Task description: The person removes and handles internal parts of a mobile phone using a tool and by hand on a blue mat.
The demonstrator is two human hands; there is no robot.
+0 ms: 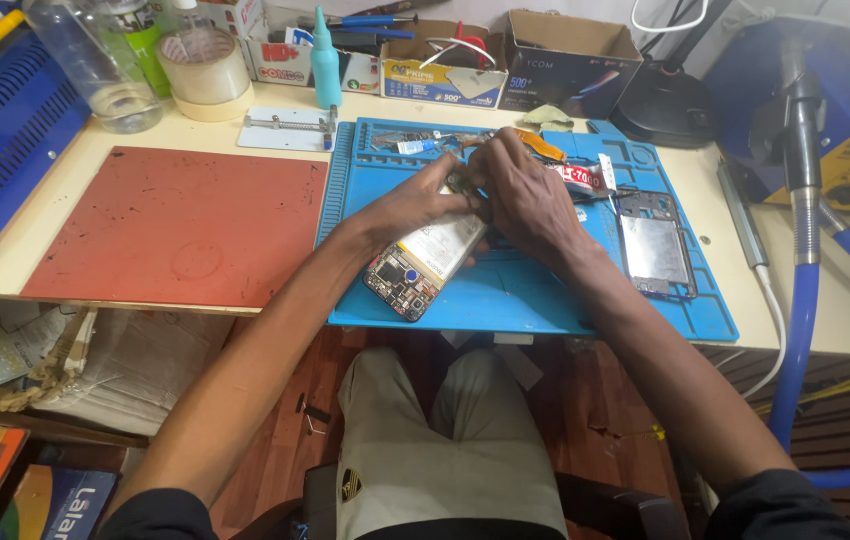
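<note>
On the blue work mat [545,290] at the table's middle, the left hand [415,205] has its grip closed around the opened phone [423,262], while the right hand [520,190] pinches at the phone's far end, beside a second phone frame [653,245] lying to the right.

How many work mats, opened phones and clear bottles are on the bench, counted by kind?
Work mats: 2, the red mat and the blue mat.
Opened phones: 2, one held by the left hand and right hand, phone; one lying at right.
Clear bottles: 1.
Total: 5
</note>
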